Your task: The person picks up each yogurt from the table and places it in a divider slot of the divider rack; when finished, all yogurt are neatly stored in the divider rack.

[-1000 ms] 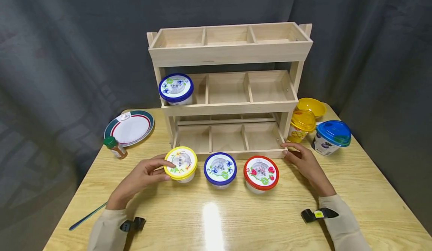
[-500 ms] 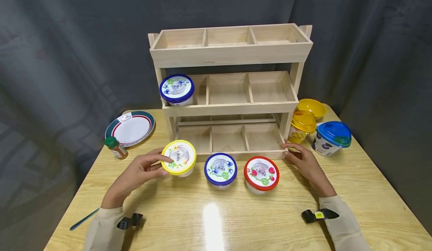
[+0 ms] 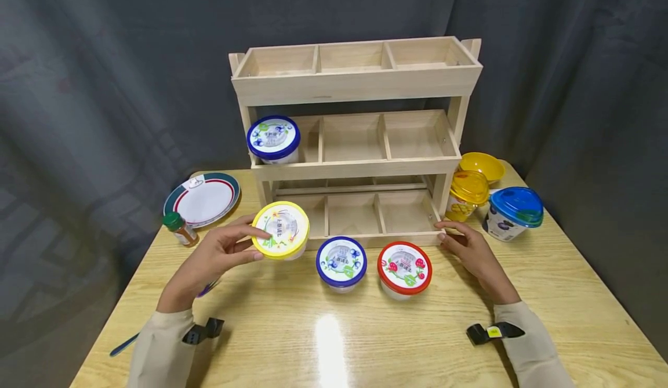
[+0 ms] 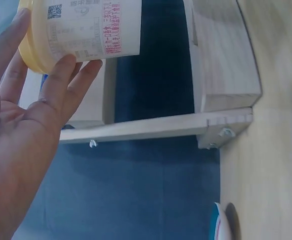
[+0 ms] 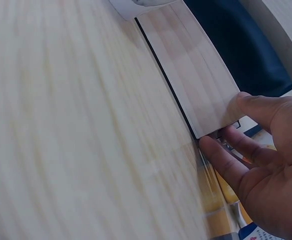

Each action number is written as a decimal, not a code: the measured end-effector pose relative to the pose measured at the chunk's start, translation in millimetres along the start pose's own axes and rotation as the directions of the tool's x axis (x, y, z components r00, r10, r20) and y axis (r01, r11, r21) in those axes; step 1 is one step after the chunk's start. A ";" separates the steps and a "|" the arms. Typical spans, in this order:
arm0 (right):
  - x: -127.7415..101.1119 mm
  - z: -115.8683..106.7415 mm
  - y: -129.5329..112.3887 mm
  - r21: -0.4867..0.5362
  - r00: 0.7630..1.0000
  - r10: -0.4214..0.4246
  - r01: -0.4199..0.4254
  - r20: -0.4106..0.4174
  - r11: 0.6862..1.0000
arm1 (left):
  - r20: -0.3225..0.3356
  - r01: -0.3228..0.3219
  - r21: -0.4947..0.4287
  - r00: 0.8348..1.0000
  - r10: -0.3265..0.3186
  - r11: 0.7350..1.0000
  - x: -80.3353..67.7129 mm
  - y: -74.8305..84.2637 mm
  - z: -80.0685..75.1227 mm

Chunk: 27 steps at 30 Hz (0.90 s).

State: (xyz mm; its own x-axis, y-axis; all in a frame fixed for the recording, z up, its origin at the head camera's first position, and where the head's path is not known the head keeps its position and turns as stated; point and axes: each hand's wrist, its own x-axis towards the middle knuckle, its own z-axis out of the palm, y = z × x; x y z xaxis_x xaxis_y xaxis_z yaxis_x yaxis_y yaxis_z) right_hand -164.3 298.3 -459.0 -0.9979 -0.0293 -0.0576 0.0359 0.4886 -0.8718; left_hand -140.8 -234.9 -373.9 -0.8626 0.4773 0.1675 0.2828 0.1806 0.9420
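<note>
My left hand point(image 3: 219, 256) holds a yellow-lidded plastic tub point(image 3: 280, 230) by its side, raised off the table in front of the lowest tier. In the left wrist view, the fingers wrap the tub point(image 4: 90, 30) near its lid. A three-tier wooden rack point(image 3: 355, 167) stands behind. At its lower right corner my right hand point(image 3: 471, 253) grips the end of the bottom tray; the right wrist view has thumb and fingers at the tray's front board point(image 5: 191, 70). A blue-lidded tub point(image 3: 341, 263) and a red-lidded tub point(image 3: 404, 269) sit on the table between the hands.
Another blue-lidded tub point(image 3: 273, 138) sits in the middle tier's left compartment. At left lie a plate point(image 3: 206, 199), a green-capped spice bottle point(image 3: 180, 228) and a thin dark-handled utensil point(image 3: 124, 344). Right of the rack are yellow point(image 3: 468, 194) and blue-lidded cups point(image 3: 514, 213) and a yellow bowl point(image 3: 482, 166).
My left hand has lifted the yellow-lidded tub up off the table and toward the rack. My right hand stays at the tray corner.
</note>
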 end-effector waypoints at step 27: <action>0.0 -0.1 1.8 0.026 1.000 0.007 -0.007 0.005 1.000 | -0.017 -0.063 0.053 0.998 0.064 0.997 44.3 45.9 2.4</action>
State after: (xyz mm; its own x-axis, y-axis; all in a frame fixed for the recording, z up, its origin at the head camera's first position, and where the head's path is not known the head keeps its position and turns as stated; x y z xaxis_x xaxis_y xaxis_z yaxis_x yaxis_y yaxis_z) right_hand -164.3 299.3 -460.5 -0.9974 -0.0299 -0.0663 0.0447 0.4662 -0.8835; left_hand -165.0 -203.5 -324.0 -0.8495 0.4735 0.2327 0.3589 0.1953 0.9127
